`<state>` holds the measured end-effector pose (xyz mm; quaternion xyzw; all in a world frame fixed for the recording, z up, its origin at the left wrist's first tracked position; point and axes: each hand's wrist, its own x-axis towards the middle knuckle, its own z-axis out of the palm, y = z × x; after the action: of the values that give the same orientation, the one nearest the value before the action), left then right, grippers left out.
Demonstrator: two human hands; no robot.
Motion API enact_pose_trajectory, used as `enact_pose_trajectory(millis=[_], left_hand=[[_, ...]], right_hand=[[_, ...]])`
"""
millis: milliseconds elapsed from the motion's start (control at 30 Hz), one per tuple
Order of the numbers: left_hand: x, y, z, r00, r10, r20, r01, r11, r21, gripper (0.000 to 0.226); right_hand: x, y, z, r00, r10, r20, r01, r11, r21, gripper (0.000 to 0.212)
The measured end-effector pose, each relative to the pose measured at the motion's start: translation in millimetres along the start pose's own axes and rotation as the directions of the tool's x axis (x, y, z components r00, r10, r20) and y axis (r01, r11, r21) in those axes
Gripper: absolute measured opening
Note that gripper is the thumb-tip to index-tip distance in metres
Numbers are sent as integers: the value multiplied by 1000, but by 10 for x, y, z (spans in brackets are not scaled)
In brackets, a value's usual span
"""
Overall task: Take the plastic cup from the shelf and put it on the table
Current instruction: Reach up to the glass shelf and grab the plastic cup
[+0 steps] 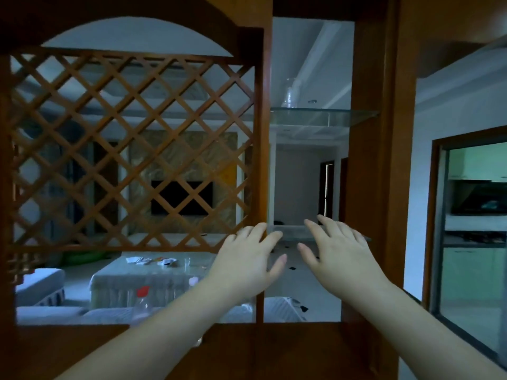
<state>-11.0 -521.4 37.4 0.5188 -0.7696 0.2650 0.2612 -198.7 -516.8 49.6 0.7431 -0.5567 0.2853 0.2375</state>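
A clear plastic cup (290,93) stands upright on the upper glass shelf (343,116) of a wooden divider, near the shelf's left end. Well below it, my left hand (247,259) and my right hand (337,250) are raised side by side with fingers spread, in front of the lower glass shelf (290,231). Both hands hold nothing and touch nothing that I can make out. The cup is far above both hands. A cloth-covered table (123,275) shows through the divider in the room beyond.
A wooden lattice panel (131,149) fills the divider's left half. Thick wooden posts (375,160) frame the shelf bay. A clear bottle with a red cap (141,305) stands on the wooden ledge at lower left. A kitchen doorway (474,229) opens at the right.
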Motion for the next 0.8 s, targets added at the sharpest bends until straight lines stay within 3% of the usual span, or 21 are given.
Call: enact_pose_trajectory(millis=[367,600,800], left_hand=[[1372,37,55,987,79,-143,-45,973,227,56],[1879,-153,-166,949,201,-243,-95,917,387,50],[2195,-437,-382,937,196,-290,-61,908,415,53]], right_hand=[[982,832,122,976,-143,-165,126,986,-109,60],[1611,940,50,948,-160,-276,125,982,-141,58],[2212,836,-167,901,-173,-398,134,983,-126,56]])
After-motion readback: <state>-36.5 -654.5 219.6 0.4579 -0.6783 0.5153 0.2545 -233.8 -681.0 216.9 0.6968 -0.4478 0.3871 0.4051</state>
